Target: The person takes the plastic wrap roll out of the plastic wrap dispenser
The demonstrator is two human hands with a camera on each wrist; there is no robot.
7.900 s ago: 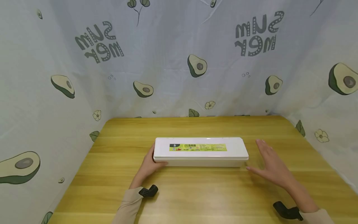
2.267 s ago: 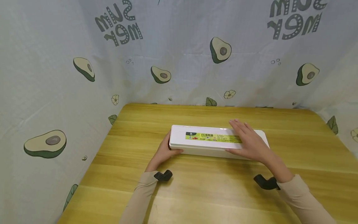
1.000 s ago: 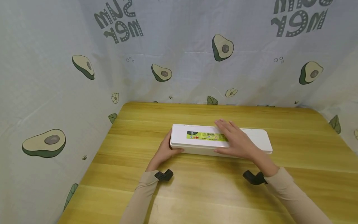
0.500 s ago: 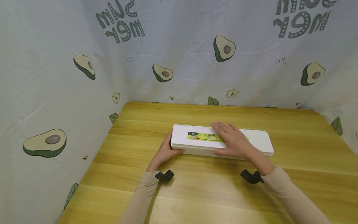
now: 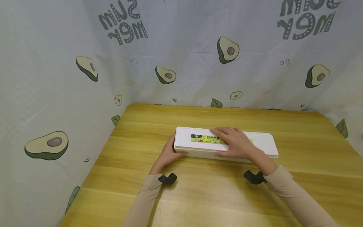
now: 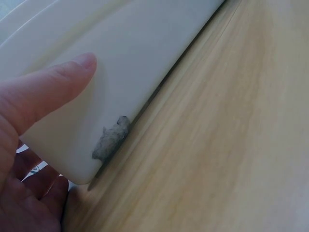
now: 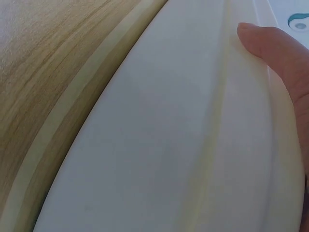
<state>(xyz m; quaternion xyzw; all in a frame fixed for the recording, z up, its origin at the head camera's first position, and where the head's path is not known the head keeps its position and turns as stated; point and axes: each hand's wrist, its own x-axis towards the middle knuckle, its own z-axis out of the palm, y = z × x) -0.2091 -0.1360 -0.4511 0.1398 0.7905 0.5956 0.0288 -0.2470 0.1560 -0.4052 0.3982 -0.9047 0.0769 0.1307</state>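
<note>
A long white cling film box (image 5: 263, 143) with a yellow-green label (image 5: 205, 138) lies across the wooden table, its right end slightly nearer to me. My left hand (image 5: 167, 154) grips its left end, thumb (image 6: 53, 89) on the front wall and fingers round the end. Over the middle of the lid, my right hand (image 5: 236, 143) holds the box from above with bent fingers, covering part of the label. Its thumb (image 7: 275, 46) presses near the front rim in the right wrist view. A grey patch (image 6: 113, 137) marks the lower front corner in the left wrist view.
The wooden table (image 5: 198, 192) extends around the box on all sides. Behind it and to the left hangs a pale curtain (image 5: 187, 75) printed with avocados. Each wrist carries a black camera mount, the left mount (image 5: 168, 179) and the right mount (image 5: 254, 177).
My right hand came from beside the box's right end onto the lid, then slid left towards its middle. Just now its fingers bend more. The left hand keeps its grip; the view has shifted.
</note>
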